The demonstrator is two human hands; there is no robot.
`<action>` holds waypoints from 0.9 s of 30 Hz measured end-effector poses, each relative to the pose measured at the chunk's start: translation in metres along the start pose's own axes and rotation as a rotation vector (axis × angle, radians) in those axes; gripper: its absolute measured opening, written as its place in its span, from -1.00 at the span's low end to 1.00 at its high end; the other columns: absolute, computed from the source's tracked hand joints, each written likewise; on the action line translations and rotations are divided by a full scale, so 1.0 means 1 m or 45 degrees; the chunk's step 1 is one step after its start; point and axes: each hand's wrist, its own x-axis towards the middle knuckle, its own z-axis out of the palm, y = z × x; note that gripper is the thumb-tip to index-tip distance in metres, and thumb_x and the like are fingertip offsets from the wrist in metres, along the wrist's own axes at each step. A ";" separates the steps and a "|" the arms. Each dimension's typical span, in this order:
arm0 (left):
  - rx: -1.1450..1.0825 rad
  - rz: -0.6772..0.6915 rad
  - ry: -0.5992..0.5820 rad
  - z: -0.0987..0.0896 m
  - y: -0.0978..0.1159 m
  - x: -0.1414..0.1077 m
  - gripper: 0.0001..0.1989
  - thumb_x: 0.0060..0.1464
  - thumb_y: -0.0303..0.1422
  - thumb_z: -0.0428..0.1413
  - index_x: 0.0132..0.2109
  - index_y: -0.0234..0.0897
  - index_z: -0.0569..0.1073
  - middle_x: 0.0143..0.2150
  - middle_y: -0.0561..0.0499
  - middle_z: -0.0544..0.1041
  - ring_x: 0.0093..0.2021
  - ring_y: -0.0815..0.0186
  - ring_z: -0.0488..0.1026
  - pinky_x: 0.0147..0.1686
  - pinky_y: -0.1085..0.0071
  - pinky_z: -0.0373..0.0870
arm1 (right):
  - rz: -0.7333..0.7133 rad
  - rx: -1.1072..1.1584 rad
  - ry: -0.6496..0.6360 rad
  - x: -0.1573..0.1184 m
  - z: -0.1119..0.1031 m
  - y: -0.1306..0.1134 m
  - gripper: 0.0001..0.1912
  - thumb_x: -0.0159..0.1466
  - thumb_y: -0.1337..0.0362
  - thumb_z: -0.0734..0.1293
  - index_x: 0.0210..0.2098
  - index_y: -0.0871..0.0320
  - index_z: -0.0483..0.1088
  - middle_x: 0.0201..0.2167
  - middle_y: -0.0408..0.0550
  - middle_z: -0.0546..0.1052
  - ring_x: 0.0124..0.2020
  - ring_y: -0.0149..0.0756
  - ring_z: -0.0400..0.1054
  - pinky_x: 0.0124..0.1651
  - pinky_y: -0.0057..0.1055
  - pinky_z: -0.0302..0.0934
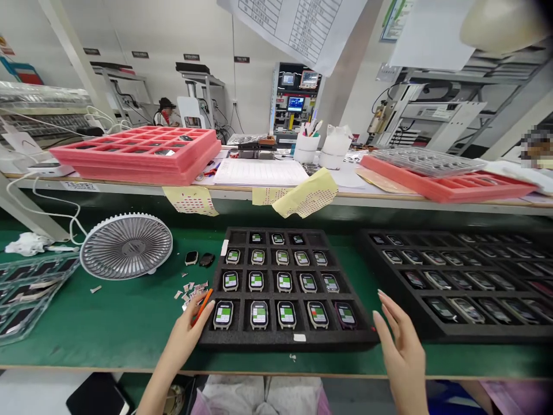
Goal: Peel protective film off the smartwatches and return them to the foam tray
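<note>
A black foam tray [263, 336] lies on the green bench, with rows of smartwatch bodies in its compartments. Most of their screens are lit green and white; one lit watch [318, 315] in the front row also shows red. At the tray's left front edge is my left hand [193, 320], its fingers closed on a slim orange stick-like tool [202, 307] whose exact kind I cannot make out. My right hand [400, 340] is open beside the right front corner, fingers apart, holding nothing. Small pale scraps [192, 293] are scattered just beyond my left hand.
A grey fan [127, 246] stands at the left, near clear plastic trays [32, 297]. Two loose watch bodies [191, 257] lie behind the scraps. Another black tray of watches [475, 333] fills the right. Pink foam trays [142, 167] sit on the raised shelf.
</note>
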 end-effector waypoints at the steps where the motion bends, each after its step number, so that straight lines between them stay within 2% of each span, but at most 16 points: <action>1: -0.014 -0.009 0.001 0.001 -0.001 0.001 -0.39 0.02 0.04 0.01 0.10 -0.27 0.36 0.06 -0.14 0.51 0.08 0.08 0.44 0.05 0.24 0.38 | 0.051 -0.067 -0.020 0.009 0.001 0.010 -0.32 0.13 -0.09 0.31 0.16 0.09 0.25 0.28 0.05 0.20 0.29 0.01 0.06 0.30 -0.06 -0.04; 3: -0.025 -0.018 0.008 0.001 -0.005 0.003 -0.35 -0.02 0.03 0.04 0.13 -0.28 0.36 0.16 -0.14 0.42 0.19 0.05 0.33 0.14 0.20 0.30 | 0.262 -0.128 -0.197 0.022 0.002 0.028 -0.19 0.04 -0.14 0.34 0.19 0.12 0.22 0.27 0.10 0.23 0.28 0.07 0.08 0.26 -0.05 0.03; 6: -0.033 -0.051 -0.001 0.003 -0.009 0.008 -0.31 -0.02 0.05 0.01 0.15 -0.32 0.37 0.20 -0.13 0.38 0.25 0.02 0.24 0.19 0.17 0.25 | 0.404 -0.082 -0.410 0.030 0.002 0.041 -0.25 0.03 -0.19 0.31 0.08 0.13 0.37 0.15 0.09 0.39 0.21 0.06 0.20 0.20 -0.12 0.15; 10: -0.039 -0.086 -0.005 0.007 -0.010 0.013 -0.25 -0.03 0.08 -0.02 0.16 -0.39 0.36 0.18 -0.14 0.41 0.24 0.00 0.25 0.16 0.15 0.29 | 0.410 -0.043 -0.418 0.030 0.002 0.038 -0.29 0.02 -0.20 0.30 -0.01 0.17 0.45 0.11 0.08 0.44 0.22 0.05 0.20 0.23 -0.16 0.12; 14: -0.043 -0.120 -0.046 0.012 -0.011 0.014 -0.27 0.00 0.08 -0.02 0.17 -0.34 0.36 0.21 -0.10 0.37 0.25 0.01 0.24 0.13 0.17 0.34 | 0.434 -0.056 -0.417 0.031 0.000 0.039 -0.26 0.03 -0.21 0.28 0.02 0.17 0.43 0.12 0.09 0.42 0.21 0.06 0.21 0.22 -0.14 0.13; 17: -0.024 -0.098 -0.010 0.013 -0.018 0.016 -0.32 0.02 0.07 -0.04 0.14 -0.29 0.41 0.19 -0.06 0.40 0.23 0.03 0.27 0.09 0.21 0.38 | 0.393 -0.092 -0.466 0.039 -0.005 0.040 -0.29 0.09 -0.19 0.26 0.08 0.13 0.39 0.16 0.07 0.39 0.23 0.02 0.19 0.22 -0.16 0.13; 19: 0.019 -0.055 0.066 0.011 -0.023 0.018 -0.36 0.03 0.06 -0.06 0.09 -0.26 0.46 0.15 -0.06 0.44 0.19 0.03 0.32 0.06 0.22 0.41 | 0.289 -0.133 -0.428 0.052 -0.010 0.031 -0.32 0.13 -0.16 0.26 0.12 0.10 0.34 0.17 0.06 0.38 0.23 0.00 0.19 0.23 -0.13 0.11; 21: 0.088 0.022 0.122 0.007 -0.026 0.019 -0.41 0.05 0.04 -0.08 0.05 -0.22 0.49 0.11 -0.04 0.48 0.15 0.06 0.38 0.01 0.24 0.45 | 0.099 -0.172 -0.311 0.073 -0.014 0.011 -0.35 0.15 -0.10 0.29 0.14 0.07 0.31 0.14 0.07 0.40 0.17 0.00 0.26 0.21 -0.07 0.12; 23: 0.208 0.091 0.189 0.002 -0.028 0.017 -0.47 0.07 -0.01 -0.09 0.04 -0.16 0.48 0.07 -0.02 0.52 0.08 0.08 0.45 -0.10 0.28 0.50 | -0.184 -0.198 -0.248 0.103 -0.014 -0.019 -0.44 0.18 -0.03 0.30 0.11 0.05 0.34 0.08 0.04 0.45 0.09 -0.05 0.34 0.19 -0.07 0.14; 27: 0.404 0.141 0.369 -0.002 -0.034 0.006 -0.56 0.10 -0.11 -0.10 0.01 -0.13 0.45 -0.01 -0.08 0.56 -0.04 0.07 0.52 -0.26 0.35 0.49 | -0.712 -0.375 -0.331 0.181 0.008 -0.087 -0.63 0.27 0.15 0.21 0.01 0.10 0.41 -0.07 0.02 0.53 -0.13 -0.15 0.45 0.04 -0.14 0.27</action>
